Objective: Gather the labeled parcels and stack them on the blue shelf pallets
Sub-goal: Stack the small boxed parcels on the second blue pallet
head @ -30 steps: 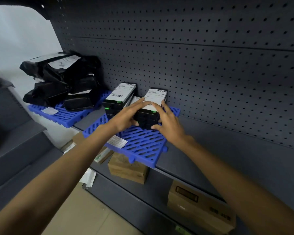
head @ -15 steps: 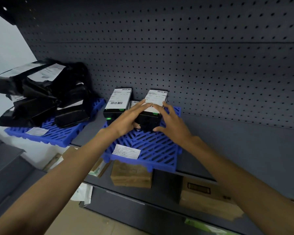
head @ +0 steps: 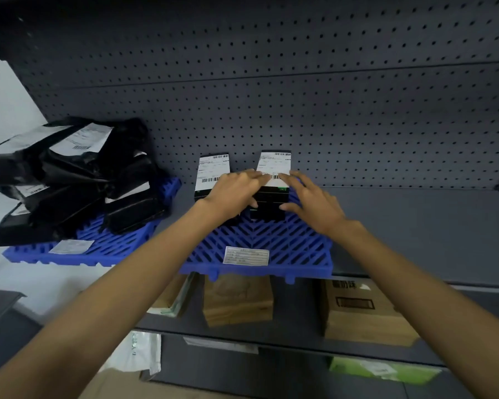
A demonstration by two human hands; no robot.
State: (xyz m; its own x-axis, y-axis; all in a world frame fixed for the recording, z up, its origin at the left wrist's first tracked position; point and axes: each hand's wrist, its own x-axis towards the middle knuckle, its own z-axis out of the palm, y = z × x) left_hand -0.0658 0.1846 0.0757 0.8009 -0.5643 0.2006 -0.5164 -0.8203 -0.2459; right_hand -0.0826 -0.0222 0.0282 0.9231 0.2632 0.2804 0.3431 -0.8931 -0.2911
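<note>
Grey pegboard (head: 329, 116) is backing the shelf, where a blue pallet (head: 294, 249) is carrying two stacks of black labeled parcels. Both hands, left hand (head: 236, 191) and right hand (head: 311, 203), are cupping the right stack (head: 271, 197), fingers spread loosely. Squaring it gently seems wise; open shelf is lying rightward.

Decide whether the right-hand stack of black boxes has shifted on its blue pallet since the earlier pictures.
No. The right-hand stack sits at the back of the blue pallet, beside the left stack, as before; only the camera moved.
</note>
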